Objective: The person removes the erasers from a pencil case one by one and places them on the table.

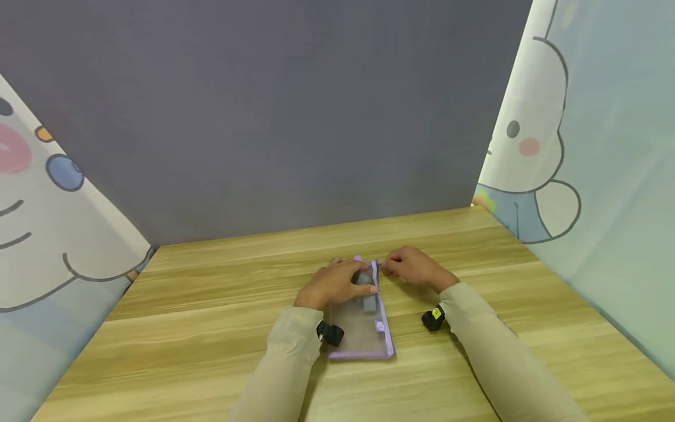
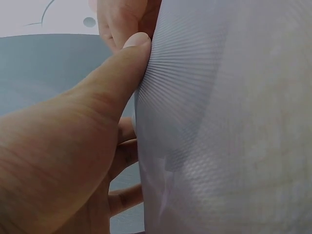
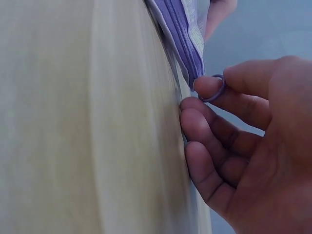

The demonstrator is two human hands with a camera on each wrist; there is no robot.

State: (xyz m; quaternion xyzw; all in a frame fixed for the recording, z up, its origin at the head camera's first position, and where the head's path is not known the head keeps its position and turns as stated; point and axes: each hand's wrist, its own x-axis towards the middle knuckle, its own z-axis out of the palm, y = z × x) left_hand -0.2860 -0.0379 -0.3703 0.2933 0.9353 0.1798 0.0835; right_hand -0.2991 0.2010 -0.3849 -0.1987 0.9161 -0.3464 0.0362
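A translucent zip pouch (image 1: 358, 331) with purple trim lies flat on the wooden table. Something grey-blue (image 1: 370, 302) shows through its mesh side. My left hand (image 1: 334, 284) rests on the upper part of the pouch with the thumb extended toward the zip edge; the left wrist view shows the thumb (image 2: 114, 68) against the mesh surface (image 2: 195, 126). At the far end of the purple zipper (image 3: 183, 36), my right hand (image 1: 413, 266) pinches a small purple loop (image 3: 222, 90) between thumb and index finger. The other right fingers are curled near the tabletop.
The wooden table (image 1: 211, 305) extends on both sides of the pouch. A dark grey panel (image 1: 306, 117) stands along its back edge. Printed cartoon curtains (image 1: 622, 176) hang at the left and right.
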